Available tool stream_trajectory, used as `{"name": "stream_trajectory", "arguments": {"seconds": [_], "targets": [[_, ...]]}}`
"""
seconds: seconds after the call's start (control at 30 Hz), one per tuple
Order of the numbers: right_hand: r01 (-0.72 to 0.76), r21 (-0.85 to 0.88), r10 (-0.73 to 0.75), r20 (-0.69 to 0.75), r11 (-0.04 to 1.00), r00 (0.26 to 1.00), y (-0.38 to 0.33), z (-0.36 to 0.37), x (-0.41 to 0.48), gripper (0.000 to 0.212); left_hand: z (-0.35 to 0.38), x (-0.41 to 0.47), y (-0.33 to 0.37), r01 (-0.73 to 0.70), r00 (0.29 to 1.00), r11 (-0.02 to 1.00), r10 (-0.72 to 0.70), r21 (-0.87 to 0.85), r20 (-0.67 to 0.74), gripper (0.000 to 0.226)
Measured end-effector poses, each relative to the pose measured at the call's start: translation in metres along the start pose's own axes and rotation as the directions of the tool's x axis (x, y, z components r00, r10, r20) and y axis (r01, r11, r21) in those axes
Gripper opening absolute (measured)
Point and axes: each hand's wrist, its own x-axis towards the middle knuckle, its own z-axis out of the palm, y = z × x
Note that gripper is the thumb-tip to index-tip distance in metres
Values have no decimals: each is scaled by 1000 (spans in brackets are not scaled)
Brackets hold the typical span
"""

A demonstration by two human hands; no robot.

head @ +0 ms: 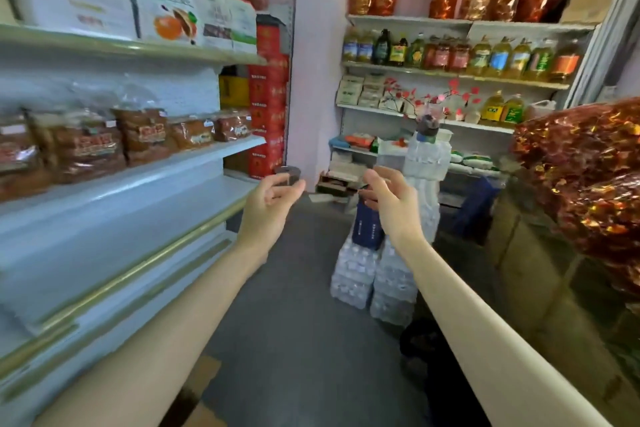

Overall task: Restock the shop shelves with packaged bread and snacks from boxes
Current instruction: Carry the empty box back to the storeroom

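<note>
Both arms extend forward at mid-height above the grey floor [298,288].

- Left hand [273,199]: released, fingers loosely curled, palm turned inward, grasping nothing. It hangs just off the end of the left shelving unit, without contact.
- Right hand [389,199]: released, fingers loosely curled, grasping nothing. It hangs in front of the stacked water-bottle packs [374,274] and a blue box [369,230] resting on them.

Packaged bread [90,146] stands in a row on the middle shelf [194,158] of the left unit, well apart from both hands. White cartons [162,7] occupy the shelf above.

On the right, red-and-gold foil snack bags [581,163] lie piled above brown cardboard boxes [533,253], near the right forearm but not touching it.

The far wall shelving carries oil bottles [502,59], with further foil bags on its top level.
</note>
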Motion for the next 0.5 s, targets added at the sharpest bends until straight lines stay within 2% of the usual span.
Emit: {"name": "stream_trajectory", "arguments": {"seconds": [0.23, 0.37, 0.5], "targets": [[-68, 87, 42, 267, 994, 963, 52, 124, 70, 36, -63, 65, -63, 110, 971, 993, -100, 33, -219, 32], [-135, 120, 71, 431, 984, 899, 81, 212, 91, 39, -114, 93, -104, 170, 931, 985, -148, 37, -334, 45], [-186, 103, 97, 559, 977, 823, 115, 306, 103, 39, -174, 124, -161, 236, 857, 972, -211, -5, -470, 30]]}}
